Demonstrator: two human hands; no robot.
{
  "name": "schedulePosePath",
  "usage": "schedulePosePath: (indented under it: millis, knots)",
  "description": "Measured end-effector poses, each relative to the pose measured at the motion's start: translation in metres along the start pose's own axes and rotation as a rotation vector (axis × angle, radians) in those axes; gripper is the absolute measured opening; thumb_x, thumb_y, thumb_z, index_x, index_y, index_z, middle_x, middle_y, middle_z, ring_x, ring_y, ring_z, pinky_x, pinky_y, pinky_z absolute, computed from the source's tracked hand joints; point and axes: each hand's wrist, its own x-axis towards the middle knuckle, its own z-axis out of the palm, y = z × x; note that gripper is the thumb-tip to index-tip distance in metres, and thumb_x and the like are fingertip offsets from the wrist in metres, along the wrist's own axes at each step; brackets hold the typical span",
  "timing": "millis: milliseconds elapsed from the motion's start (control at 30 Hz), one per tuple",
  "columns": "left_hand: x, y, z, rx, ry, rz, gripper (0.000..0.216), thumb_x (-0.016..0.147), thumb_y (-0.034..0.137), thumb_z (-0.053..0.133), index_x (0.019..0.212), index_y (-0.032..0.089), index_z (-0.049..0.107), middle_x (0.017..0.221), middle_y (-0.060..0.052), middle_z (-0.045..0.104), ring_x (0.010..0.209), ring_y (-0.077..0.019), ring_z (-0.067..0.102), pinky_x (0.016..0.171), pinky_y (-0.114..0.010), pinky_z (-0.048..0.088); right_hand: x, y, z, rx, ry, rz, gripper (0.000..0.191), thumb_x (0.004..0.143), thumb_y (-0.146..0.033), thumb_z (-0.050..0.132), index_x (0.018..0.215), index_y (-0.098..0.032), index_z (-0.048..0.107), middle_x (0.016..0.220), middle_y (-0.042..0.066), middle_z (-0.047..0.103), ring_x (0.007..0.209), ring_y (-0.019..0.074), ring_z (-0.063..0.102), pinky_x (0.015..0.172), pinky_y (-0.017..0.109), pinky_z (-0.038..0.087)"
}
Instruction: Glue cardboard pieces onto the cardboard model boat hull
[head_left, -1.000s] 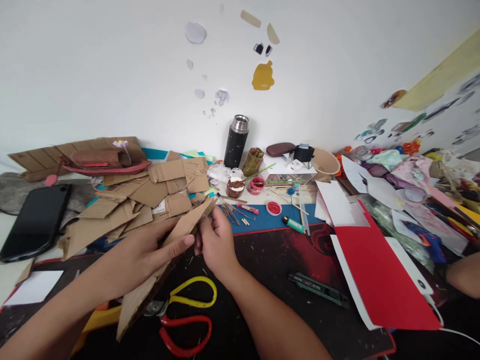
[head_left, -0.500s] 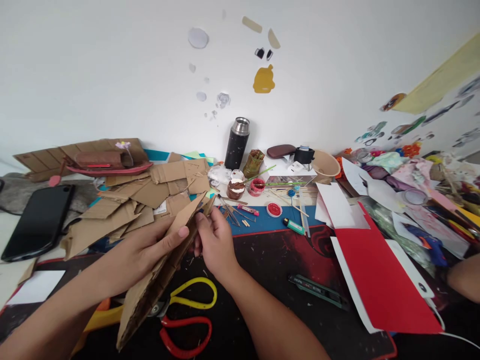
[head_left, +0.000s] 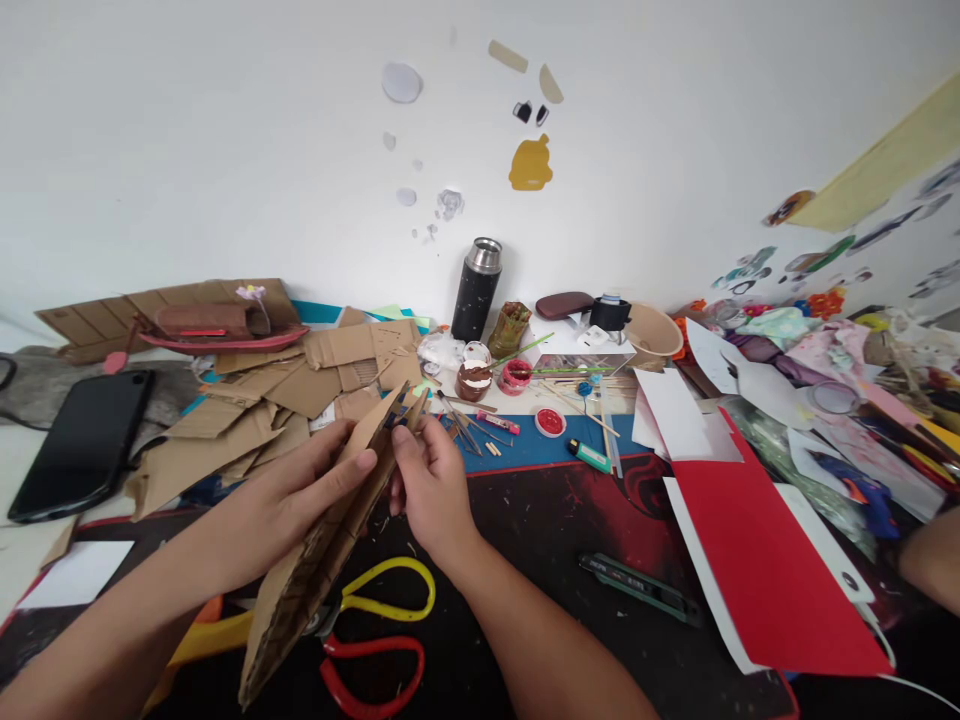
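Note:
My left hand (head_left: pixel 304 495) is closed around a long folded piece of brown cardboard (head_left: pixel 289 620), thumb along its upper edge. The cardboard stands tilted, with two walls and a narrow gap between them; its near end tapers to a point. At the far end my right hand (head_left: pixel 431 490) pinches the right-hand wall between thumb and fingers. Some of its fingertips are hidden behind the cardboard. Beneath the cardboard lie scissors with one yellow and one red handle (head_left: pixel 375 650), their blades partly covered.
A green utility knife (head_left: pixel 637 590) and red paper (head_left: pixel 780 570) lie to the right. Cardboard scraps (head_left: pixel 217 440), a phone (head_left: pixel 79 445) and a small model boat (head_left: pixel 217 340) are at left. Behind stand a black flask (head_left: pixel 476 295) and paint jars (head_left: pixel 474 380). Another person's limb (head_left: pixel 934 560) shows at far right.
The whole view has shifted slightly. Both hands keep the same hold, and the gap between the cardboard walls looks a little wider.

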Motion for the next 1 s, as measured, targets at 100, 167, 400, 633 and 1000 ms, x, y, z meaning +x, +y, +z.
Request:
schedulePosePath:
  millis: [100, 167, 400, 633, 1000]
  knots:
    - [-0.002, 0.017, -0.003, -0.047, -0.068, 0.114, 0.081, 0.095, 0.084, 0.053, 0.142, 0.02, 0.07, 0.145, -0.01, 0.079, 0.136, -0.0393, 0.07, 0.113, -0.048, 0.059, 0.0, 0.001, 0.0, -0.01, 0.0, -0.008, 0.04, 0.1, -0.06, 0.067, 0.087, -0.027, 0.05, 0.051, -0.012, 0.049, 0.038, 0.0095, 0.043, 0.036, 0.019, 0.036]
    - [-0.002, 0.021, -0.005, -0.046, -0.073, 0.143, 0.071, 0.096, 0.081, 0.053, 0.131, 0.021, 0.072, 0.126, -0.006, 0.084, 0.125, -0.0358, 0.074, 0.103, -0.042, 0.063, 0.0, 0.001, 0.001, -0.015, 0.002, -0.006, 0.038, 0.101, -0.058, 0.067, 0.086, -0.027, 0.049, 0.05, -0.012, 0.05, 0.038, 0.0092, 0.042, 0.036, 0.019, 0.035]
    - [-0.001, 0.016, -0.004, -0.016, -0.047, 0.143, 0.067, 0.095, 0.081, 0.053, 0.12, 0.022, 0.073, 0.114, -0.008, 0.083, 0.114, -0.035, 0.075, 0.098, -0.043, 0.064, -0.001, 0.002, 0.001, -0.009, 0.0, -0.005, 0.038, 0.1, -0.059, 0.067, 0.089, -0.027, 0.051, 0.051, -0.012, 0.05, 0.038, 0.0098, 0.043, 0.036, 0.02, 0.034]
    - [0.001, 0.009, -0.001, -0.044, -0.043, 0.117, 0.074, 0.09, 0.087, 0.055, 0.126, 0.025, 0.073, 0.123, -0.011, 0.082, 0.122, -0.0386, 0.075, 0.104, -0.047, 0.063, -0.001, 0.002, 0.001, -0.015, 0.0, 0.011, 0.039, 0.1, -0.059, 0.067, 0.088, -0.027, 0.05, 0.052, -0.012, 0.05, 0.039, 0.01, 0.043, 0.036, 0.02, 0.034]
    - [0.001, 0.005, 0.0, -0.019, -0.061, 0.171, 0.067, 0.095, 0.085, 0.053, 0.116, 0.025, 0.075, 0.109, -0.009, 0.084, 0.104, -0.0342, 0.078, 0.087, -0.039, 0.067, -0.001, 0.002, 0.001, -0.015, 0.007, 0.024, 0.044, 0.098, -0.065, 0.07, 0.087, -0.028, 0.05, 0.055, -0.011, 0.05, 0.04, 0.0109, 0.043, 0.037, 0.022, 0.034]
